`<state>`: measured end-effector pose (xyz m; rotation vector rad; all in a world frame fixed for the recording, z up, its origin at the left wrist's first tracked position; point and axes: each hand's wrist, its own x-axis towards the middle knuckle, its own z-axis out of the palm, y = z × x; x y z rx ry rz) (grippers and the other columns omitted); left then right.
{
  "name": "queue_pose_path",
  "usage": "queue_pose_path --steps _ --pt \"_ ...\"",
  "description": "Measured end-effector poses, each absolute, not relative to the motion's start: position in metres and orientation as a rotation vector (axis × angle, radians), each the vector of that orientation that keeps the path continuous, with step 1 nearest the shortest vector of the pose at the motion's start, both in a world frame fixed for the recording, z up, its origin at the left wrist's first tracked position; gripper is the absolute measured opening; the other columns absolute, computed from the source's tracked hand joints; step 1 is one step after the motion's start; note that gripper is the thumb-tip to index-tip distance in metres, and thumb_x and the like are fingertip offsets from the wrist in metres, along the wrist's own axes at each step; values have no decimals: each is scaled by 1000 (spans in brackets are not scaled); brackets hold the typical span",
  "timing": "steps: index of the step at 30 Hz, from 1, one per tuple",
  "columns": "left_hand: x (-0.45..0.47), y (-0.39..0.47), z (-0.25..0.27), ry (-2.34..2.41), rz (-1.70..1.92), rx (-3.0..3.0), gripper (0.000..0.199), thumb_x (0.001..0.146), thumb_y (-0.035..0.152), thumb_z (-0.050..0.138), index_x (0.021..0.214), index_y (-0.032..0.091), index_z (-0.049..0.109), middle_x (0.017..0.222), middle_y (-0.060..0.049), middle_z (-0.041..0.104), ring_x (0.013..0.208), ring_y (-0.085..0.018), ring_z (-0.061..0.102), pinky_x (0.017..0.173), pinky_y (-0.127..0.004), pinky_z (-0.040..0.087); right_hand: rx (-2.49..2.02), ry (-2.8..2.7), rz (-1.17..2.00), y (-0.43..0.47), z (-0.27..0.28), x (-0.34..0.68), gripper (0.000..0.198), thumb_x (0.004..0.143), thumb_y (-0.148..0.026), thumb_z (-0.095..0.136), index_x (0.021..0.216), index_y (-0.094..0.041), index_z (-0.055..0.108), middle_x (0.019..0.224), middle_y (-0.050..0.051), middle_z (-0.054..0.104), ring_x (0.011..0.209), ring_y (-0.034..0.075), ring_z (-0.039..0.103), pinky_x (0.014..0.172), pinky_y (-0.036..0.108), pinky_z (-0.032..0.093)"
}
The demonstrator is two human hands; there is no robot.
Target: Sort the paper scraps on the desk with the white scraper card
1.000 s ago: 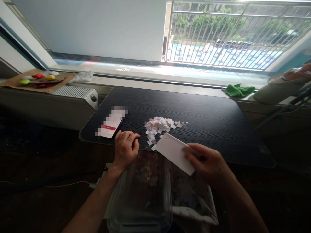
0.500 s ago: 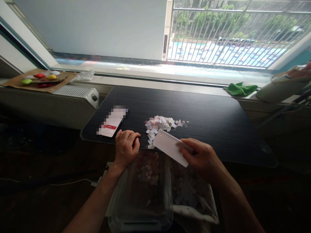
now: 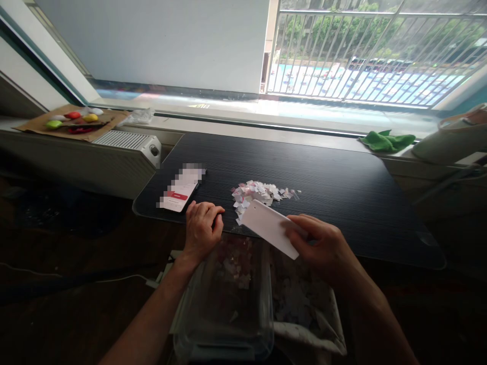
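Observation:
My right hand [image 3: 317,235] grips a flat white rectangular scraper-like plate [image 3: 268,225] with a small hole near one corner. The plate is tilted, its far end at the near side of a pile of small paper scraps [image 3: 258,192]. My left hand [image 3: 203,225] rests at the table's near edge with its fingers curled; what lies under them, if anything, is hidden. Below the edge stands a clear plastic box [image 3: 224,324] with some scraps inside. Beside it, under my right forearm, is a pale fabric-lined bin [image 3: 308,332] with more scraps.
A phone [image 3: 180,190] with a lit screen lies left on the dark table [image 3: 304,162]. A radiator [image 3: 129,144] stands beyond the table's left side. On the sill are a green cloth [image 3: 388,141], crumpled clear plastic [image 3: 140,116] and cardboard [image 3: 38,123] with coloured objects.
The whole view has shifted slightly to the right. The plate has moved a little along the pile's near edge, and a scrap there has gone from the table edge. My left hand stays put.

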<state>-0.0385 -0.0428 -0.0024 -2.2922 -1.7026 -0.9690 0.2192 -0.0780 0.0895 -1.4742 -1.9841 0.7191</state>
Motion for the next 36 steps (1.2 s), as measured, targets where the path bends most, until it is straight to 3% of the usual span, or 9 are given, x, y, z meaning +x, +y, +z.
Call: queue_pose_path --steps 13,22,28,36 --pt "-37 -43 -2 -1735 -958 -2288 18 89 21 44 94 21 62 91 -6 62 94 -23 59 106 -48 32 -1497 -2013 644 -67 94 211 21 86 -20 54 95 -20 72 87 2 70 68 14 60 63 25 43" --pt "-36 -44 0 -1743 -962 -2291 19 89 20 45 94 21 63 90 -6 62 95 -23 59 106 -48 33 -1420 -2230 926 -89 112 224 22 86 -13 52 91 -20 71 76 -1 64 65 11 56 60 22 39" --pt "-36 -44 -1 -1742 -967 -2286 19 88 20 45 94 21 63 90 -6 62 95 -24 59 106 -49 33 -1509 -2024 619 -79 101 225 19 88 -22 53 92 -19 72 78 1 66 64 13 55 60 23 42" --pt "-37 -44 0 -1741 -956 -2293 19 89 21 45 94 21 63 91 -6 62 95 -24 59 106 -48 33 -1659 -2047 523 -84 105 258 19 86 -27 57 91 -23 74 82 2 73 61 15 61 57 25 46"
